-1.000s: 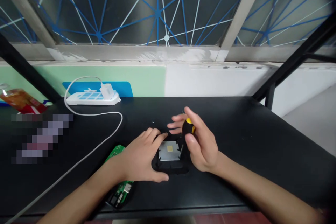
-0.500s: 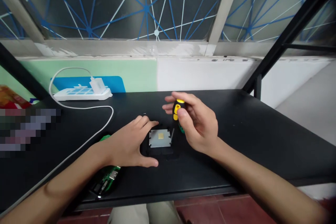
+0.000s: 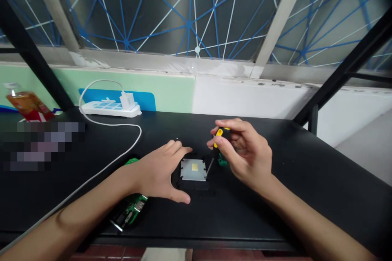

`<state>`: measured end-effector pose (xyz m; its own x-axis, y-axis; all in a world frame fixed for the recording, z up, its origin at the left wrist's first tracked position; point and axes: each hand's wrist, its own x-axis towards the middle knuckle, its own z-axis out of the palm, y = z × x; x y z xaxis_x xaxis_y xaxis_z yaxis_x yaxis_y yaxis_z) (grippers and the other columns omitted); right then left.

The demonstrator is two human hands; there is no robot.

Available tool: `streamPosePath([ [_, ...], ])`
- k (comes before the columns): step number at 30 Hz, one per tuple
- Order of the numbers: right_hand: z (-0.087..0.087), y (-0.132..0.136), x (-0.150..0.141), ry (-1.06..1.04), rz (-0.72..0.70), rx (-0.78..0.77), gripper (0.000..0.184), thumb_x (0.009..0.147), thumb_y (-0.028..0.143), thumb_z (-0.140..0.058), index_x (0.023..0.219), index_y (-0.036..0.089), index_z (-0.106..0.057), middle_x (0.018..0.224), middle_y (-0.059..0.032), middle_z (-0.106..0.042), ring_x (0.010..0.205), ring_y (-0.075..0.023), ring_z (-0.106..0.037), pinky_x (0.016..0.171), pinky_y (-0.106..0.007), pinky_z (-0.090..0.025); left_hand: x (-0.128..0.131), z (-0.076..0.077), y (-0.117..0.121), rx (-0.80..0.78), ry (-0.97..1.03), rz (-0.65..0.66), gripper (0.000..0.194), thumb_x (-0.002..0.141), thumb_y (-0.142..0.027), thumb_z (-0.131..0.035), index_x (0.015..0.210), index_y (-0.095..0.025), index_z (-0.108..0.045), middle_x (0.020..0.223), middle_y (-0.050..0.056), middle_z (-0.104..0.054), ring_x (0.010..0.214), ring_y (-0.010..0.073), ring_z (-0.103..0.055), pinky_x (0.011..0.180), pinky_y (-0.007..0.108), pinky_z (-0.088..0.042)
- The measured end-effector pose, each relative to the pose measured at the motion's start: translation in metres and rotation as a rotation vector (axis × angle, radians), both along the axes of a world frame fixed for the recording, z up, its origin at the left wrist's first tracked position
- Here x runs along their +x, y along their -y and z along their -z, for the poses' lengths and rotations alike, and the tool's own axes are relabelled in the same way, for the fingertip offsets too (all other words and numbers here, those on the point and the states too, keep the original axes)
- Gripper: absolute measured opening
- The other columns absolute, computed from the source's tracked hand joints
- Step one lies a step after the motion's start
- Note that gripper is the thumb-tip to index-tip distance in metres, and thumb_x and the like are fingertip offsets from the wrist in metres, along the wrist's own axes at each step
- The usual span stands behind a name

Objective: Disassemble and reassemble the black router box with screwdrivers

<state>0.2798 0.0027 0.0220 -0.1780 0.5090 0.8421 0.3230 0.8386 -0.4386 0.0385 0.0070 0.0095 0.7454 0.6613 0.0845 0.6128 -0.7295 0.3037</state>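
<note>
My right hand (image 3: 249,151) grips a screwdriver (image 3: 218,140) with a black and yellow handle. The shaft slants down and its tip meets the lower right corner of a small silver metal plate (image 3: 188,172), which has a pale yellow square pad (image 3: 194,167) in its middle. Left of the plate, my left hand (image 3: 159,171) has thumb and fingers spread around the plate's left side; whether it touches is hard to tell. Under my left forearm lies a green circuit board (image 3: 136,208) with metal ports, partly covered. A small green item (image 3: 222,162) lies behind the screwdriver, partly hidden.
A white power strip (image 3: 107,108) with a plugged-in charger (image 3: 127,100) stands at the back left. Its white cable (image 3: 122,153) runs forward along the left. An orange drink pouch (image 3: 29,104) and a blurred patch are far left. Black frame bars (image 3: 346,75) slope at both sides.
The view has shifted, so everything sits further right and lower. My right hand has tilted the screwdriver more, its tip now at the plate's corner. My left hand keeps its spread pose.
</note>
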Motion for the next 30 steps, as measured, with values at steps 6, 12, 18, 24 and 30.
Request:
streamPosePath([
  [6, 0.001, 0.002, -0.001, 0.005, -0.001, 0.016, 0.037, 0.089, 0.013, -0.071, 0.124, 0.027, -0.065, 0.101, -0.0025, -0.069, 0.077, -0.0123, -0.068, 0.067, -0.031, -0.065, 0.000, 0.002, -0.003, 0.004, -0.004, 0.013, 0.107, 0.073, -0.077, -0.075, 0.151, -0.013, -0.042, 0.138, 0.020, -0.055, 0.130, 0.0422, -0.050, 0.114, 0.061, -0.039],
  [12, 0.009, 0.001, -0.005, 0.004, -0.030, 0.037, 0.047, 0.091, 0.013, -0.069, 0.133, 0.030, -0.061, 0.106, -0.0036, -0.070, 0.090, -0.0166, -0.073, 0.073, -0.034, -0.066, 0.005, -0.009, -0.007, -0.016, -0.113, 0.043, 0.112, 0.074, -0.076, -0.076, 0.155, -0.009, -0.035, 0.142, 0.024, -0.053, 0.132, 0.0441, -0.049, 0.112, 0.059, -0.041],
  [18, 0.018, -0.003, -0.003, 0.022, 0.038, 0.108, 0.060, 0.093, 0.019, -0.065, 0.149, 0.031, -0.049, 0.111, -0.0059, -0.070, 0.089, -0.0184, -0.072, 0.077, -0.039, -0.065, 0.004, -0.003, -0.005, 0.039, -0.081, 0.039, 0.119, 0.075, -0.081, -0.069, 0.160, -0.009, -0.027, 0.147, 0.026, -0.050, 0.137, 0.0448, -0.047, 0.114, 0.059, -0.038],
  [24, 0.011, -0.030, 0.008, -0.259, 0.166, 0.134, 0.040, 0.096, 0.019, -0.062, 0.134, 0.031, -0.056, 0.100, -0.0050, -0.070, 0.095, -0.0195, -0.072, 0.076, -0.037, -0.067, -0.005, -0.010, -0.007, -0.045, -0.046, -0.055, 0.130, 0.075, -0.085, -0.066, 0.165, -0.009, -0.013, 0.151, 0.024, -0.050, 0.137, 0.0410, -0.049, 0.110, 0.053, -0.043],
  [30, 0.021, -0.044, 0.008, -0.273, 0.100, 0.050, 0.037, 0.091, 0.019, -0.070, 0.121, 0.029, -0.051, 0.105, -0.0021, -0.070, 0.094, -0.0170, -0.076, 0.077, -0.035, -0.068, -0.021, -0.022, -0.030, 0.236, 0.212, -0.318, 0.056, 0.103, -0.052, -0.037, 0.143, -0.016, -0.053, 0.123, 0.012, -0.069, 0.117, 0.0302, -0.062, 0.101, 0.047, -0.048],
])
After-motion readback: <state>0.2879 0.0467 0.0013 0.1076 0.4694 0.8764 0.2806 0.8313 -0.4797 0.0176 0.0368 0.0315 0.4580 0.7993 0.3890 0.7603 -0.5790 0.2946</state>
